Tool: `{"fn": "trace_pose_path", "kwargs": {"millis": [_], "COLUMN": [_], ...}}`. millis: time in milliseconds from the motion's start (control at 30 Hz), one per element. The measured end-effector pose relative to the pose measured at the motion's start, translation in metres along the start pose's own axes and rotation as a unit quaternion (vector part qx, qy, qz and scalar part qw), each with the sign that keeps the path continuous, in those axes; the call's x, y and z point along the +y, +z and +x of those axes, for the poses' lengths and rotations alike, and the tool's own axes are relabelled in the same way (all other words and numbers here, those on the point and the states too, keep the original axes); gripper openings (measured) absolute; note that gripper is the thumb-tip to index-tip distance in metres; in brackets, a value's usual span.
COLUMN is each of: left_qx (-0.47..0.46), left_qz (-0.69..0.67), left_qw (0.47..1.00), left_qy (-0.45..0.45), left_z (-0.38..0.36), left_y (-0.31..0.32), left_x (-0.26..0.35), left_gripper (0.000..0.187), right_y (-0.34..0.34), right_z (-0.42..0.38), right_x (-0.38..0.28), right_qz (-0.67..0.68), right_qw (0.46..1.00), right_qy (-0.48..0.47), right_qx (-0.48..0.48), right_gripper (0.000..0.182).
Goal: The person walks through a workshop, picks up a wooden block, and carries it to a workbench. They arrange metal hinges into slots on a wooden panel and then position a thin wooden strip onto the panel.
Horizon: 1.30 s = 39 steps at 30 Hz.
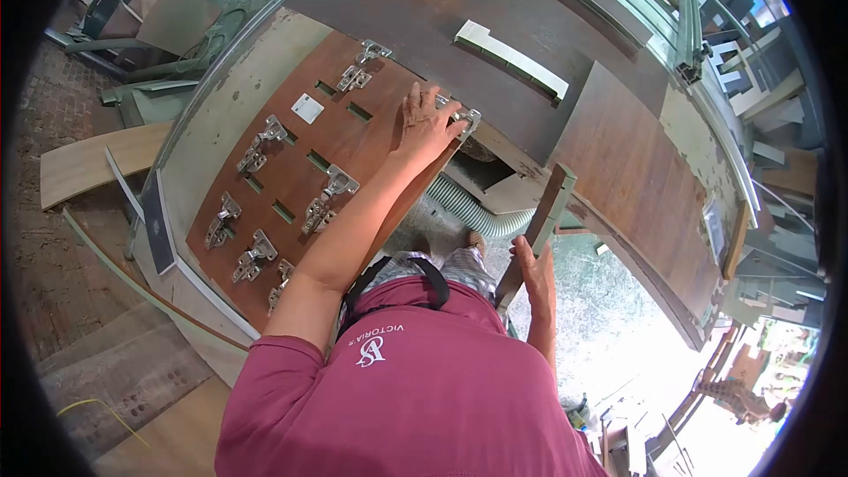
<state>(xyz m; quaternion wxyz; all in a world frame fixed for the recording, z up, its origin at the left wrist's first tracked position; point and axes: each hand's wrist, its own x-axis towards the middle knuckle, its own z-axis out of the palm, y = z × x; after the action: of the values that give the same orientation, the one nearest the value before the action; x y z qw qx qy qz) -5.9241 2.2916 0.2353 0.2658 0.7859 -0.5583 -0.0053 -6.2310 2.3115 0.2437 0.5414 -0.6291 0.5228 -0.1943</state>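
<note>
Dark workbench [397, 9] supports a brown board [340, 140] bearing metal hinges [256, 256]; the left hand [426, 131], fingers spread, contacts the corner hinge [470, 122] at its fingertips, while the right hand [536, 269] is closed on a wooden bar [549, 203]. Shirt [415, 397] lettering reads "VICTORIA'S"; print on the white label [307, 109] is illegible. Workbench surface extends beyond the board's far edge, with floor [424, 223] visible below its right edge.

Glare-bleached floor [609, 336] (fisheye-warped edges)
</note>
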Motion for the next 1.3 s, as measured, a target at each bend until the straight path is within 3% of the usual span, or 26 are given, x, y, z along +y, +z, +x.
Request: {"fn": "trace_pose_path", "kwargs": {"millis": [267,367,433,467,500,633,767,967,1033,1067,1300], "left_qx": [-0.006,0.037,0.122,0.119,0.225,0.12,0.055,-0.048,-0.084,-0.046,-0.06], "left_qz": [0.019,0.038,0.037,-0.002,0.001,0.078,0.095,0.13,0.124,0.128,0.099], "left_qw": [1.0,0.999,0.989,0.987,0.971,0.965,0.966,0.979,0.984,0.99,0.993], "left_qy": [-0.009,-0.007,-0.07,-0.108,-0.083,-0.22,-0.236,-0.15,-0.095,-0.03,-0.018], "left_z": [-0.003,-0.001,0.018,0.028,0.038,0.049,0.056,0.072,0.078,0.081,0.084], "left_y": [0.009,-0.002,-0.024,-0.042,-0.024,-0.05,-0.056,-0.082,-0.091,-0.088,-0.086], "left_x": [-0.007,-0.011,-0.025,-0.033,-0.072,-0.112,-0.123,-0.154,-0.176,-0.192,-0.2], "left_gripper": [0.034,0.039,0.049,0.055,0.054,0.06,0.054,0.028,0.027,0.022,0.023], "right_y": [0.006,0.006,0.006,0.005,0.004,0.003,0.003,-0.006,-0.006,-0.005,-0.005], "right_z": [0.004,0.008,0.006,0.003,0.002,0.003,0.001,-0.001,-0.003,-0.005,-0.002], "right_x": [0.007,0.01,0.005,-0.001,-0.002,0.003,0.004,0.01,0.011,0.009,0.016], "right_qz": [-0.024,-0.024,-0.036,-0.037,-0.036,-0.046,-0.022,-0.024,-0.01,0.001,-0.035], "right_qw": [0.999,0.999,0.999,0.999,0.999,0.998,1.0,0.999,1.0,1.0,0.999], "right_qy": [0.002,-0.014,-0.013,-0.007,-0.006,-0.004,-0.011,0.018,0.012,0.015,0.011], "right_qx": [-0.029,-0.03,-0.029,-0.035,-0.036,-0.032,-0.013,-0.025,-0.011,-0.004,0.012], "right_gripper": [0.062,0.062,0.063,0.063,0.063,0.063,0.062,0.06,0.06,0.06,0.059]}}
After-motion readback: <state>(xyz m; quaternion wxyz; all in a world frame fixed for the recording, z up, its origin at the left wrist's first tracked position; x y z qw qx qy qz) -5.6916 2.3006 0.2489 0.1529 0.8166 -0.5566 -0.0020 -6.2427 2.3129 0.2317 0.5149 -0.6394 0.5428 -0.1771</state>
